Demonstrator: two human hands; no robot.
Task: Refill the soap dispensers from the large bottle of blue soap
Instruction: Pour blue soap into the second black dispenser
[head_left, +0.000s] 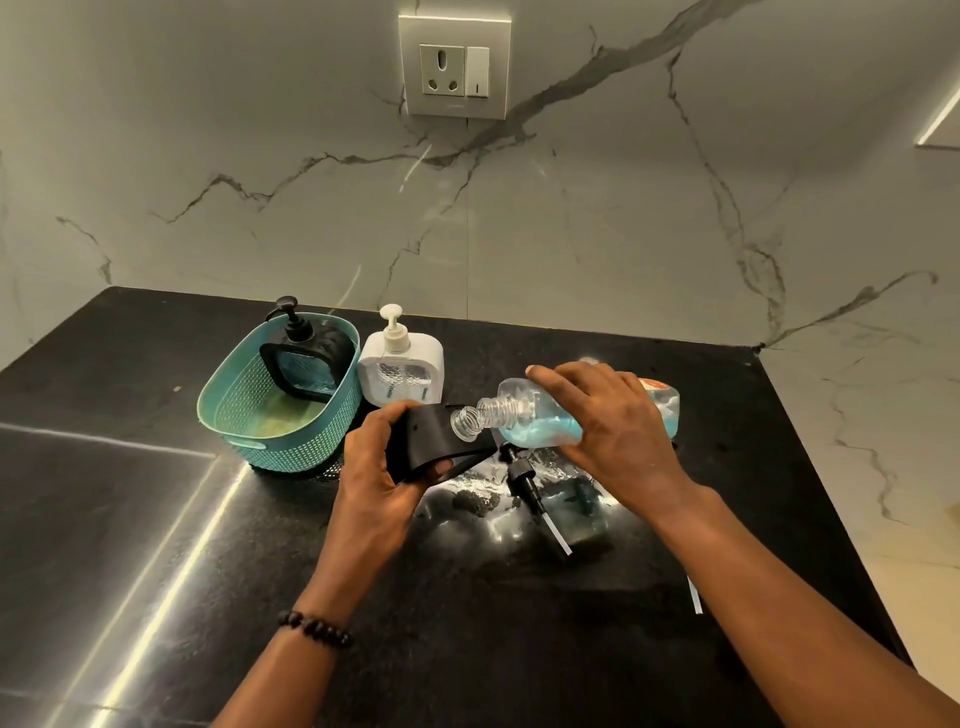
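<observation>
My left hand (379, 457) grips a black soap dispenser (434, 436) tilted on the black counter, its clear threaded neck (465, 423) open and pointing right. My right hand (608, 426) holds the large clear bottle of blue soap (540, 421) on its side, its threaded mouth right at the dispenser's neck. Blue soap lies low in the bottle. The black pump head with its tube (530, 493) lies on the counter just below the bottle. A white dispenser (400, 371) stands behind my left hand. Another black dispenser (306, 358) stands inside a teal basket (260, 431).
The black counter (467, 623) ends at a marble wall with a socket plate (454, 67). Wet patches shine on the counter around the pump head. The counter's right edge runs diagonally past my right forearm. A steel surface (104, 519) lies at the left.
</observation>
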